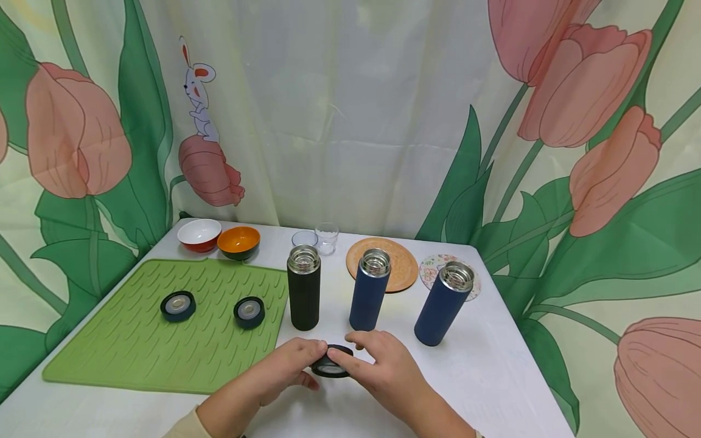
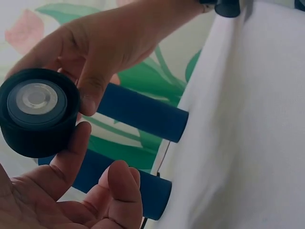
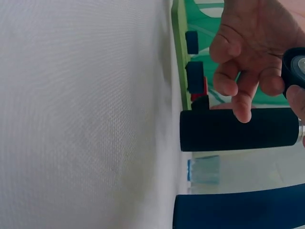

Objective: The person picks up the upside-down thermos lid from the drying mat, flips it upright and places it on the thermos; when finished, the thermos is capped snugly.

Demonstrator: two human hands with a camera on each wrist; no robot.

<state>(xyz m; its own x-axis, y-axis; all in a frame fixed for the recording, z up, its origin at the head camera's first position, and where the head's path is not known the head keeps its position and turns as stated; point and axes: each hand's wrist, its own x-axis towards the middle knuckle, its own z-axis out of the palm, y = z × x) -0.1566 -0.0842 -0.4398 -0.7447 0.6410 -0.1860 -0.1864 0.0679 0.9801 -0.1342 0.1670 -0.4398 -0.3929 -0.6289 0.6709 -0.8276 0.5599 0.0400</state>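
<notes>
A black bottle lid (image 1: 330,370), its underside with a pale disc turned up, is between my two hands above the table's front. My left hand (image 1: 285,368) pinches its left side, its other fingers loose below. From the right, my right hand (image 1: 386,374) holds the lid, thumb on the near rim. The left wrist view shows the lid (image 2: 39,113) close up; the right wrist view shows only its edge. Just beyond the hands stands an uncapped black bottle (image 1: 304,295). To its right are two uncapped blue bottles, one in the middle (image 1: 369,295) and one further right (image 1: 440,310).
On a green drying mat (image 1: 137,359) lie two dark blue lids, one left (image 1: 177,306) and one right (image 1: 249,312). Behind stand a white-and-red bowl (image 1: 199,234), an orange bowl (image 1: 238,242), clear glasses (image 1: 327,238), a round wooden board (image 1: 402,267) and a floral round mat (image 1: 432,267).
</notes>
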